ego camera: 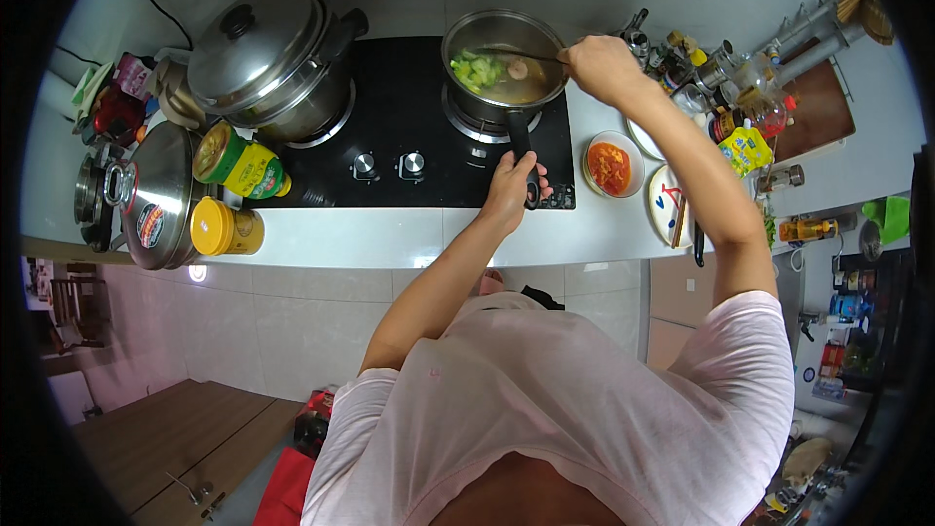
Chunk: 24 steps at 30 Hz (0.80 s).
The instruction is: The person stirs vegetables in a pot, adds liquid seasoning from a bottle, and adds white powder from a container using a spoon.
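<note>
My left hand grips the black handle of a steel saucepan, which stands on the right burner of a black gas hob. Broth, green leafy vegetables and a round pale piece of food are in the pan. Above its right rim, my right hand is closed on a dark, thin-handled utensil that reaches into the pan; its far end is hidden among the food. To the right, a bowl on the white counter holds a red-orange, tomato-like dish.
A large lidded steel pot stands on the left burner. Jars and another lidded pot are at the counter's left. On the right are a plate with chopsticks, a black handle, and several bottles and seasoning containers.
</note>
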Available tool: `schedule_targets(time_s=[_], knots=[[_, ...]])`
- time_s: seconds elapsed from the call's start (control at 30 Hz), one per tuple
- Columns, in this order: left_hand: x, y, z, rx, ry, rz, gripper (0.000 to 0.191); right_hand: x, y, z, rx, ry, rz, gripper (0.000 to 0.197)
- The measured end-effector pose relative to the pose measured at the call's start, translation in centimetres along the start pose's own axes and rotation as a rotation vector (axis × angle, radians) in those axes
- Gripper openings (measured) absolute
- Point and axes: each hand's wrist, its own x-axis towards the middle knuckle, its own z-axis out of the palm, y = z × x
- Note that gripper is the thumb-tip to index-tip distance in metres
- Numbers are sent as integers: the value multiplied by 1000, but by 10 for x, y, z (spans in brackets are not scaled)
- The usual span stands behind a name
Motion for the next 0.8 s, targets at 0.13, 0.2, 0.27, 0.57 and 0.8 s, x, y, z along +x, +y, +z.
schedule_targets(time_s=[0.13,0.2,0.27,0.57,0.8], knots=[[0,0,-4,9,15,2,16,-13,28,-65,86,-151,12,16],[0,-1,-4,13,14,8,16,-13,46,-80,289,-111,-21,19],[0,0,-3,12,20,7,16,-4,41,-91,418,-276,71,19],[0,0,-1,21,7,-6,16,21,33,-47,490,-332,187,23],[1,-1,1,16,-17,1,17,11,16,-17,-80,29,165,15]])
